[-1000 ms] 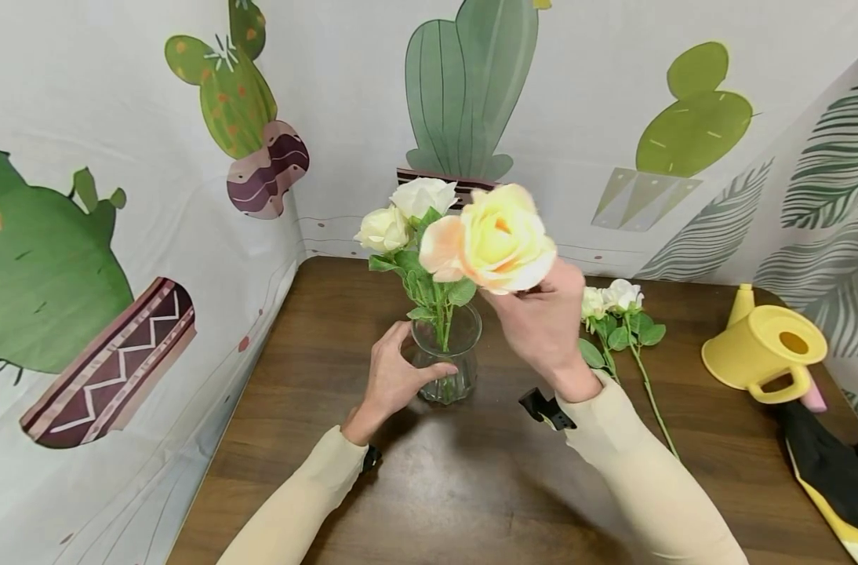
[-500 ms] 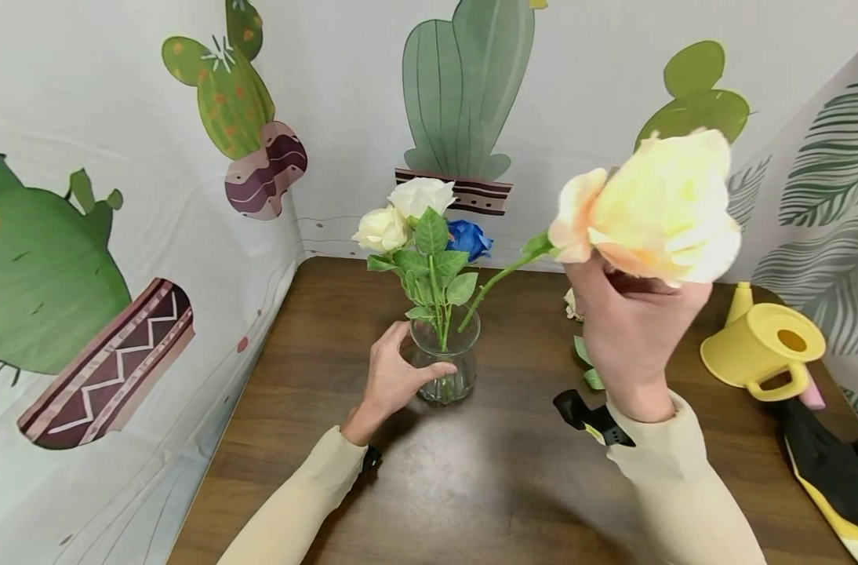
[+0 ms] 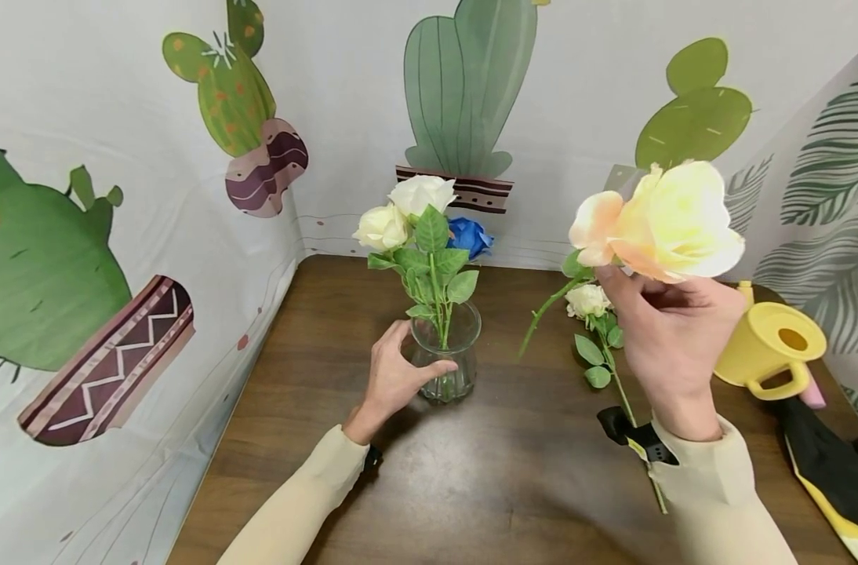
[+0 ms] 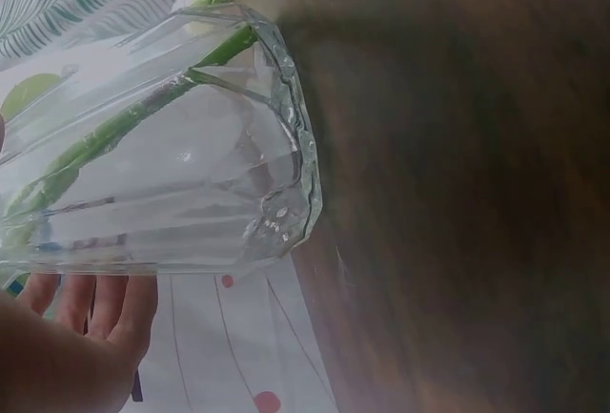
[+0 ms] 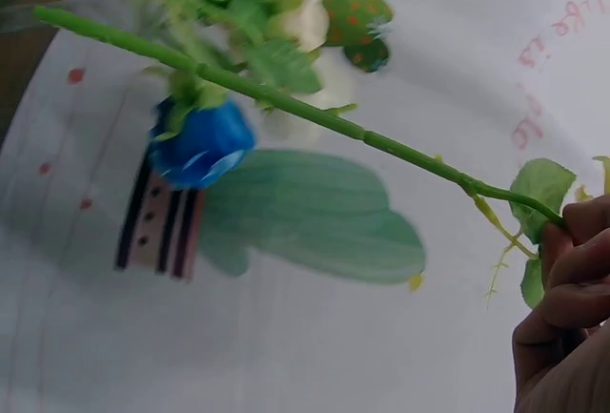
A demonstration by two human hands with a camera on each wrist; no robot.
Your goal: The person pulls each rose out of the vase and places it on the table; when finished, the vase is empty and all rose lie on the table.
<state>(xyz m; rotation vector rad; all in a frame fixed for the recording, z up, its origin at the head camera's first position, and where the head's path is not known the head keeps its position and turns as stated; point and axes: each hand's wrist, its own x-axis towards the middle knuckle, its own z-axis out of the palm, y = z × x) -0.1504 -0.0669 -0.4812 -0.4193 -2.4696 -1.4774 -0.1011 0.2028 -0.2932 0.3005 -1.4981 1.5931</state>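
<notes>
My right grip is closed in a pinch on the green stem of the large peach-and-yellow artificial rose, up in the air, just under the bloom. From there the stem runs leftward and downward, so its long axis slants, with the bare lower end pointing towards the clear, ribbed glass vase but apart from it. I judge that slant against the vase's upright mouth to be what counts: the vase lies to the left of my right grip, and my left grip is the nearer one, thumb and fingers spread to the glass's width and holding round its side. A white rose, a cream rose and a blue rose show above the mouth.

From my head, the bloom partly covers my right fingertips; the right wrist view shows the pinch and the stem's whole length, though most of the bloom is out of frame. The left wrist view alone shows a stem slanting through the glass near the base, on the brown wooden tabletop.
</notes>
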